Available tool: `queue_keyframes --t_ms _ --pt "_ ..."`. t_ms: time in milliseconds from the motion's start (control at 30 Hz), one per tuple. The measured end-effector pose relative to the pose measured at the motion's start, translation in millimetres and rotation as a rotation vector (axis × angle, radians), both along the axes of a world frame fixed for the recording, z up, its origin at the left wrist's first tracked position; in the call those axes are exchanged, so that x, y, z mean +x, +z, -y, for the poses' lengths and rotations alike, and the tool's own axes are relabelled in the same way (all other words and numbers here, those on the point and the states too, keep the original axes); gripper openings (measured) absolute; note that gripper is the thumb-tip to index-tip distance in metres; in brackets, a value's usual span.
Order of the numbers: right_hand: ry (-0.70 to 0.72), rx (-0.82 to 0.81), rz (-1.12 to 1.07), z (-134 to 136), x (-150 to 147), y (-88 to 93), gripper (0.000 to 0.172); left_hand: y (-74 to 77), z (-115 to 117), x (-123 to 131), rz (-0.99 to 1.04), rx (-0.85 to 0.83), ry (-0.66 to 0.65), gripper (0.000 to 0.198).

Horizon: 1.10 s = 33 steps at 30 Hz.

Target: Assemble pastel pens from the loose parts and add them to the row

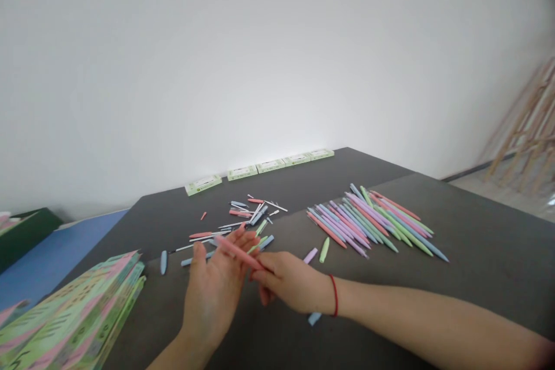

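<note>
While the head camera looks down over both hands, the dark tabletop (481,295) shows its far edge beyond them, near the white wall (277,69). Its right edge runs slantwise, well apart from the right hand (295,283). Between this edge and the right forearm there is wide room for moving; a narrower strip lies between the left hand (212,283) and the stacked printed cartons (87,312) to its left.

The left hand is opened with the palm turned up, its fingers stretched and its thumb apart; a coral-pink pen (237,252) lies across these fingers. The right hand is closed on the near end of the same pen, pinching it between thumb and fingers, and a red cord bracelet (333,295) goes around its wrist. So the pen is between the two hands, tilted, above the tabletop.

Just beyond the left hand are scattered loose pen parts (259,215), with some thin white refills among them; a light blue barrel piece (163,262) lies to its left. Beyond the right hand and to its right, many pastel pens (373,222) lie side by side in a slanting heap. Nearer to this hand are a lavender piece (310,255) and a light green piece (324,250). Farthest from the hands, flat pale green boxes (271,166) form a row along the far edge.
</note>
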State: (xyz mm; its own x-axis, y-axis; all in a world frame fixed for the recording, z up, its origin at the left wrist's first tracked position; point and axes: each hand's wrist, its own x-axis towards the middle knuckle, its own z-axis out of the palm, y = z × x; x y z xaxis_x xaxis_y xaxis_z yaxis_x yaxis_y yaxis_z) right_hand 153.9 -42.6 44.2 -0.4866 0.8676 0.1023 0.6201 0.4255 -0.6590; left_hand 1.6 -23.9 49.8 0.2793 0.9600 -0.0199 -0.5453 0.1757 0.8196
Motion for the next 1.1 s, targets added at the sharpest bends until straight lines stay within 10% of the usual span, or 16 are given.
queue_keyframes --t_ms 133,300,467,800,1100 --pt "-0.177 0.038 0.227 -11.5 40.7 9.5 0.032 -30.8 5.7 4.7 -0.445 0.328 0.146 0.038" --pt "-0.469 0.124 0.587 -8.5 100.4 2.3 0.025 -36.2 35.3 11.2 -0.906 1.124 -0.265 0.025" --pt "-0.521 0.145 0.801 2.7 117.8 -18.3 0.026 -31.3 45.8 19.1 -1.061 1.524 -0.498 0.025" --pt "-0.6 0.211 0.929 -2.4 111.5 -16.1 0.025 -57.9 36.2 24.6 -1.139 1.804 -0.489 0.031" --pt "-0.674 0.095 0.939 -53.3 143.9 -7.2 0.025 -54.5 32.2 22.8 -1.277 1.583 -0.534 0.043"
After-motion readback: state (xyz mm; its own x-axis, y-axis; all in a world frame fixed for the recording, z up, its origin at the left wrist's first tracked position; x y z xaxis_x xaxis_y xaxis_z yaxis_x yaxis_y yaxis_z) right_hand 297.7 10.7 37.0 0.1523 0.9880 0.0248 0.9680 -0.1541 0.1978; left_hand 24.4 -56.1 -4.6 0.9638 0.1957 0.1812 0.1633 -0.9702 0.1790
